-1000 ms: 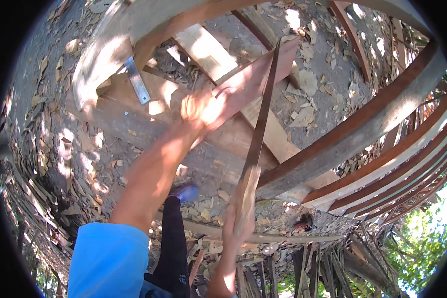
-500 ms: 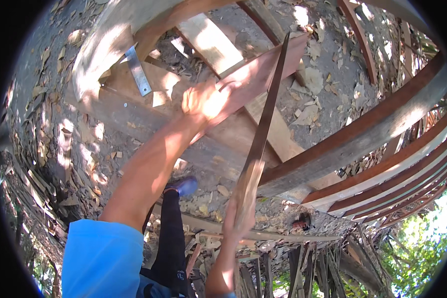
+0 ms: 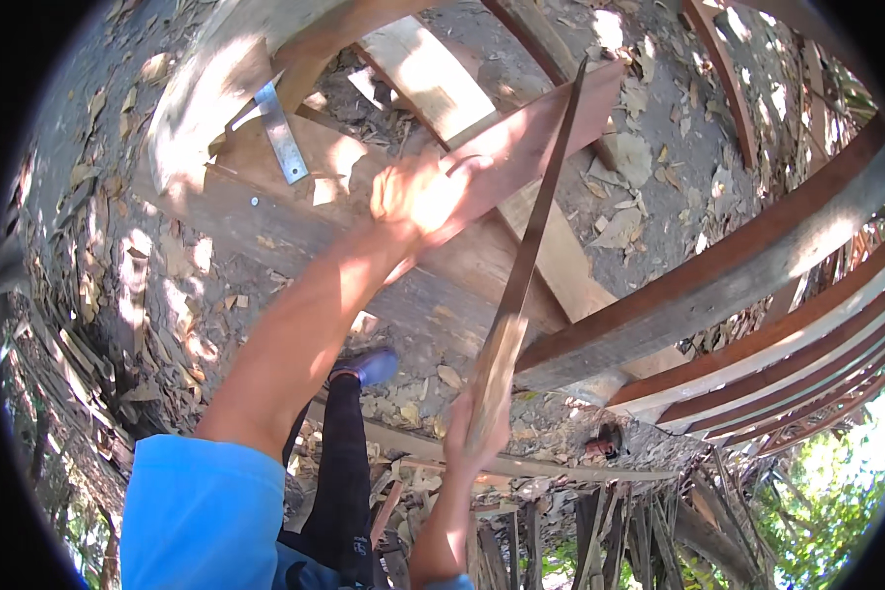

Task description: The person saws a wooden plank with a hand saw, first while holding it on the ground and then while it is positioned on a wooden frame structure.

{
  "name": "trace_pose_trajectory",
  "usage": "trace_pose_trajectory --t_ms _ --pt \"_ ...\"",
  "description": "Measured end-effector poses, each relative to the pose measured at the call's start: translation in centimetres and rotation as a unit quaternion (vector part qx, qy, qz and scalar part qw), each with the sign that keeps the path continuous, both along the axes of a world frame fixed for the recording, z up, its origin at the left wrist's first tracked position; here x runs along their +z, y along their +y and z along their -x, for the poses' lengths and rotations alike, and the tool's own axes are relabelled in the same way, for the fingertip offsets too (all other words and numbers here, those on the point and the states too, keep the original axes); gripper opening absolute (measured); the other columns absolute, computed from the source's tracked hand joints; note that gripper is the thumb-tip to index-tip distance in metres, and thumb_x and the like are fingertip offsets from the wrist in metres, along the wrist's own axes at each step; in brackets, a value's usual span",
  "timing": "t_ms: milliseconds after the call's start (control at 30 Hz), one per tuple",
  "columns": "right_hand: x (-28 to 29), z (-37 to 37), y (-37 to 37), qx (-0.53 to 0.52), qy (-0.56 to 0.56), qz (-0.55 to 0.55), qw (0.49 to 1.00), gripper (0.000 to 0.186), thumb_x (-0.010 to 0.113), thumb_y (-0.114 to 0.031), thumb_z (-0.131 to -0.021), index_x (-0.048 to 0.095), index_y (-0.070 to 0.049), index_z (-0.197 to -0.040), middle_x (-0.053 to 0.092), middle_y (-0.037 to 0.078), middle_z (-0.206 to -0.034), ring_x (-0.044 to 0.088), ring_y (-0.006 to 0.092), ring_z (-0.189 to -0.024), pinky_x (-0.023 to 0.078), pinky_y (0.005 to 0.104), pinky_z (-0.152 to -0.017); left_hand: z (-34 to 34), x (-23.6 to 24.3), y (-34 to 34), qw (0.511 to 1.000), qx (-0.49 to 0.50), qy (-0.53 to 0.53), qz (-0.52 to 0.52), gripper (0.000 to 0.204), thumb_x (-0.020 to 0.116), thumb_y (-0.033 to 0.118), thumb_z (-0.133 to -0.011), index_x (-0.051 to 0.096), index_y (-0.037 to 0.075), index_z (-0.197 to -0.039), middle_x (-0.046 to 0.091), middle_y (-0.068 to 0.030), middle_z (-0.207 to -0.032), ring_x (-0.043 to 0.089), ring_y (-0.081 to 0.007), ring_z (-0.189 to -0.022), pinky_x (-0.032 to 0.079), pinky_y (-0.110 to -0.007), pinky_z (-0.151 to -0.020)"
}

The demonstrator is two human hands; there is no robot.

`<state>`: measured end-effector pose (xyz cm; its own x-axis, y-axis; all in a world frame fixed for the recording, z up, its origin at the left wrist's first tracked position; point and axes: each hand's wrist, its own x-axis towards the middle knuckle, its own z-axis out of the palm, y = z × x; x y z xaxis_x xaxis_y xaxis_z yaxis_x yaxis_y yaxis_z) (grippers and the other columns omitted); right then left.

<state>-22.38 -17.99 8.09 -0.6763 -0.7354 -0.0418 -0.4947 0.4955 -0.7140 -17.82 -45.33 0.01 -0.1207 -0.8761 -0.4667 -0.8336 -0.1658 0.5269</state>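
Note:
My left hand (image 3: 418,197), in strong sunlight, is closed on a reddish-brown wooden board (image 3: 506,147). The board slants up to the right across other timber. My right hand (image 3: 477,433) is wrapped round the pale wooden handle of a handsaw (image 3: 544,211). The saw's long dark blade points away from me and crosses the board near its far right end. Whether the teeth are in a cut cannot be made out. Left of my left hand, a flat metal strip (image 3: 283,138) with a hole at one end lies on a wide plank (image 3: 334,246).
A pale beam (image 3: 433,84) lies crosswise under the board. At the right stands a thick beam (image 3: 718,275), with several stacked wooden slats (image 3: 757,383) beyond it. Dry leaves and wood chips litter the ground (image 3: 649,216). My shoe (image 3: 369,368) is close to the plank.
The whole view has shifted slightly, with the board and saw appearing a little further right. Both hands keep their grips, and the saw has barely moved against the board.

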Motion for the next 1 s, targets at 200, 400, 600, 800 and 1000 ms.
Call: trace_pose_trajectory --t_ms 200,400,600,800,1000 --pt "-7.0 8.2 -12.9 0.028 -0.015 0.16 0.987 0.048 0.068 -0.007 -0.097 0.06 0.003 -0.143 0.075 0.017 -0.099 0.068 0.021 -0.077 0.055 0.0327 -0.072 -0.1 -0.2 0.1 0.999 -0.036 0.025 0.018 0.081 0.055 0.074 -0.091 0.075 -0.003 -0.11 0.075 -0.029 -0.105 0.075 -0.0435 -0.102 0.058 -0.051 -0.091" --pt "-0.2 -0.2 1.8 0.033 0.03 -0.026 0.999 0.056 0.065 -0.008 -0.097 0.053 0.003 -0.151 0.076 0.022 -0.116 0.075 0.034 -0.089 0.058 0.0364 -0.077 0.2 0.5 0.0 1.0 0.009 -0.019 -0.017 0.078 0.057 0.072 -0.091 0.076 -0.001 -0.11 0.075 -0.0296 -0.107 0.074 -0.0428 -0.105 0.057 -0.052 -0.093" --pt "-3.9 4.7 -10.0 0.023 -0.03 0.048 0.998 0.056 0.069 -0.005 -0.095 0.055 0.002 -0.149 0.075 0.021 -0.1 0.074 0.0301 -0.077 0.057 0.0368 -0.071 0.0 -0.1 0.2 0.999 0.004 0.034 0.001 0.077 0.055 0.073 -0.092 0.077 0.001 -0.108 0.076 -0.0275 -0.101 0.075 -0.0427 -0.101 0.057 -0.052 -0.091" --pt "-3.3 2.9 -4.9 0.018 0.001 0.037 0.999 0.045 0.071 -0.012 -0.097 0.062 0.004 -0.138 0.075 0.022 -0.11 0.074 0.0309 -0.091 0.057 0.0379 -0.078 0.2 -1.2 0.2 0.998 -0.044 -0.047 0.011 0.061 0.048 0.066 -0.099 0.078 0.017 -0.117 0.076 -0.0195 -0.112 0.072 -0.0395 -0.108 0.055 -0.049 -0.094" --pt "-4.2 1.4 -0.5 0.015 -0.002 0.008 1.0 0.062 0.073 -0.01 -0.091 0.056 -0.002 -0.15 0.074 0.023 -0.116 0.076 0.0339 -0.088 0.059 0.039 -0.076 0.3 -1.5 -0.1 0.995 -0.086 -0.05 0.025 0.077 0.047 0.075 -0.097 0.072 0.006 -0.123 0.073 -0.0254 -0.12 0.069 -0.0434 -0.115 0.051 -0.052 -0.101"
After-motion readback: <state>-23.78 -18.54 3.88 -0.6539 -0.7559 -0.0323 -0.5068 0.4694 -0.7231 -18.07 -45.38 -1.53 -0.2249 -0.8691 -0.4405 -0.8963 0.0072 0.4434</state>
